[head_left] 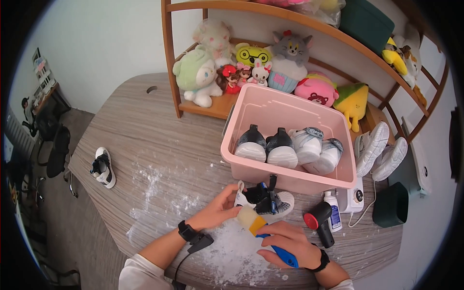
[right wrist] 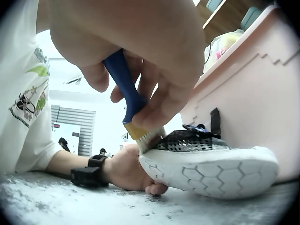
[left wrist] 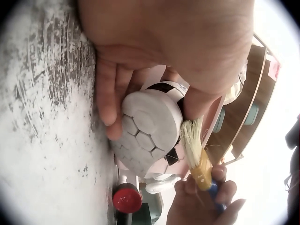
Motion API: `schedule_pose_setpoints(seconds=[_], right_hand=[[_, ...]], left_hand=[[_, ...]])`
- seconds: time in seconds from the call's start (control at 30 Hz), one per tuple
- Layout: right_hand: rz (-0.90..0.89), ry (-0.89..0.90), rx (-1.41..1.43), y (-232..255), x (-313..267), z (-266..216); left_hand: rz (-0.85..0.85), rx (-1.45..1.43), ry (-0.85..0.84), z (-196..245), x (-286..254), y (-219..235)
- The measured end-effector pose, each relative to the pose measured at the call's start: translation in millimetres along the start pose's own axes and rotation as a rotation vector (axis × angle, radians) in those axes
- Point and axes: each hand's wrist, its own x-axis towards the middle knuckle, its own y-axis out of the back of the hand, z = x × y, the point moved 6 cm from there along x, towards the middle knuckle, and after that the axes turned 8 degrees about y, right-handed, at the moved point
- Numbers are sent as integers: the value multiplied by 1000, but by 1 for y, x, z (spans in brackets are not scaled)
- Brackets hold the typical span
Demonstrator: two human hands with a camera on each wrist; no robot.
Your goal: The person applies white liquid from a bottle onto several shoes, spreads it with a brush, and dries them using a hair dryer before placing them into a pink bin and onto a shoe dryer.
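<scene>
A small black-and-white shoe [head_left: 265,199] lies tilted on the table beside the pink tub, its white sole [left wrist: 147,133] patterned with hexagons. My left hand [head_left: 216,209] holds it by the heel end, the thumb on one side and the fingers along the other. In my right hand [head_left: 296,241] is a paintbrush [head_left: 259,228] with a blue handle and a yellow band. Its pale bristles [right wrist: 151,139] meet the shoe near the heel's upper edge, close to the left hand. White powder [head_left: 239,253] coats the tabletop under both hands.
A pink tub [head_left: 285,176] behind the shoe contains two pairs of shoes. To the right are a red-and-black hair dryer [head_left: 319,220], a white bottle [head_left: 333,210] and a dark green bin [head_left: 390,205]. Another small shoe [head_left: 103,168] sits far left. Plush toys fill a wooden shelf [head_left: 205,108].
</scene>
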Motion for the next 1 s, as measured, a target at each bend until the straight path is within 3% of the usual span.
schedule_pose_setpoints(seconds=[0.17,0.23,0.4,0.67,0.8,0.87,1.0], right_hand=[[-4,30,-200,0,-1,5],[12,33,-205,3,-1,6],[41,14,-209,9,-2,6],[135,-158,-133,17,-9,16],[129,-129,-183,14,-10,15],[105,-27,-226,7,-9,16],[-68,-88,-236,-13,-15,30]], left_hand=[[42,-28,16,9,-1,-2],[49,-16,91,8,-1,-1],[41,-59,60,8,1,-4],[3,-92,72,9,1,-5],[33,-66,50,7,0,-5],[48,-49,39,7,0,-3],[17,-42,44,11,0,-5]])
